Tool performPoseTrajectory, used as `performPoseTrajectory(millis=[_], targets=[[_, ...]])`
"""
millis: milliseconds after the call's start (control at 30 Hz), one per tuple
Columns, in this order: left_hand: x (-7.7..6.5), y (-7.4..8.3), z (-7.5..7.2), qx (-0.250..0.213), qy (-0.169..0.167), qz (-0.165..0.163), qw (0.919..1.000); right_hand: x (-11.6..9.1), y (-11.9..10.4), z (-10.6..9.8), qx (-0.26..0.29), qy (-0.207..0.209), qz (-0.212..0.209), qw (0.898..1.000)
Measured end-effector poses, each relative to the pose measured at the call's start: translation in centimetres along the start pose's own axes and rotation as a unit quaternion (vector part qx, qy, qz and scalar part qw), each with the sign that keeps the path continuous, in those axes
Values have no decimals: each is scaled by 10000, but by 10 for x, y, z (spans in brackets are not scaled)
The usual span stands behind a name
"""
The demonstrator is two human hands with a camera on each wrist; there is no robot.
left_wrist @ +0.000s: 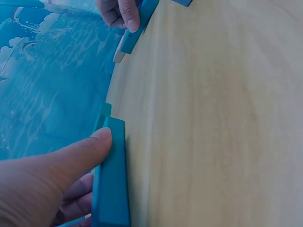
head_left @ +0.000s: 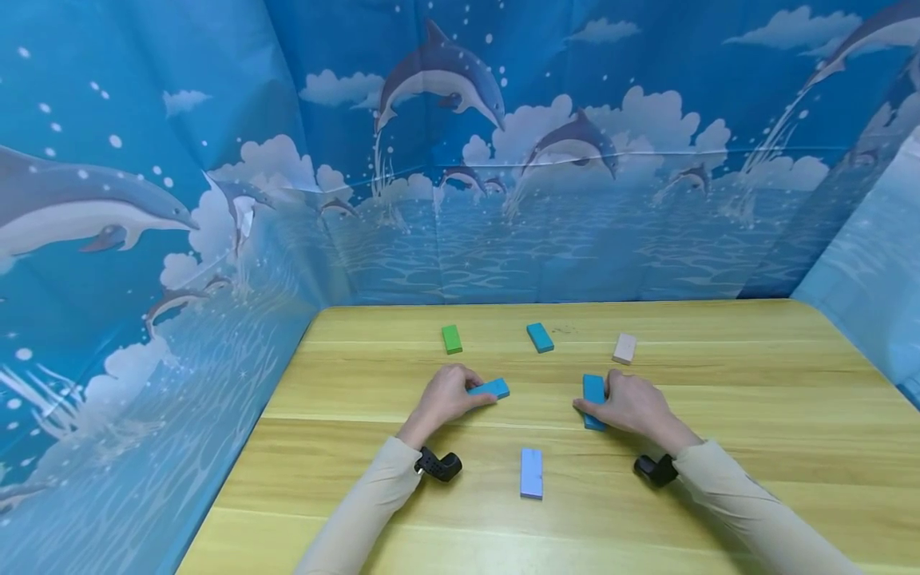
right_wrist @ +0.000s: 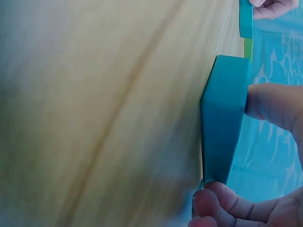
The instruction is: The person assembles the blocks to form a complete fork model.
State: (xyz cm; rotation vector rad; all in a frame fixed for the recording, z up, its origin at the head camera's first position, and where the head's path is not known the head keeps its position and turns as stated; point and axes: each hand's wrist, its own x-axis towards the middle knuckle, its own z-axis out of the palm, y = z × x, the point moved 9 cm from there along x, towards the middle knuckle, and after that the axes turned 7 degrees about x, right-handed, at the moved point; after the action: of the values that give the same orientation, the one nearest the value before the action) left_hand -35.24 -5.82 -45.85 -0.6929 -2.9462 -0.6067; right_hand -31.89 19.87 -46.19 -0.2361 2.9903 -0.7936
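My left hand [head_left: 447, 397] pinches a blue block [head_left: 497, 388] lying low over the table, slanted up to the right. Its thumb rests along the near face of that block [left_wrist: 113, 175] in the left wrist view, with the other fingers behind and partly hidden. To the right, my right hand [head_left: 636, 405] grips a second blue block [head_left: 593, 388], which points away from me. Thumb and fingertips press opposite sides of this block [right_wrist: 225, 118] in the right wrist view. A gap of bare wood separates the two held blocks.
Across the back of the table [head_left: 359, 479] lie a green block [head_left: 451, 339], another blue block [head_left: 540, 337] and a pale pinkish block [head_left: 624, 349]. Nearer me, between the forearms, is a lavender block [head_left: 532, 473]. A dolphin-print curtain [head_left: 575, 239] borders the table's back and sides.
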Motion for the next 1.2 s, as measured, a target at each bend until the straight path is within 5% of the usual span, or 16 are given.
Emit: performPoseTrajectory(millis=[367,833,1200], targets=[[1,15,1,203,455,136,9987,-1,0,1,-35,-3,18,10000],[0,44,10,-154,741,-365,9965,-1,1,4,13,-162,116,9998],[4,55,19,-400,545,-856,9940,1,-2,5,39,-209,75,9997]])
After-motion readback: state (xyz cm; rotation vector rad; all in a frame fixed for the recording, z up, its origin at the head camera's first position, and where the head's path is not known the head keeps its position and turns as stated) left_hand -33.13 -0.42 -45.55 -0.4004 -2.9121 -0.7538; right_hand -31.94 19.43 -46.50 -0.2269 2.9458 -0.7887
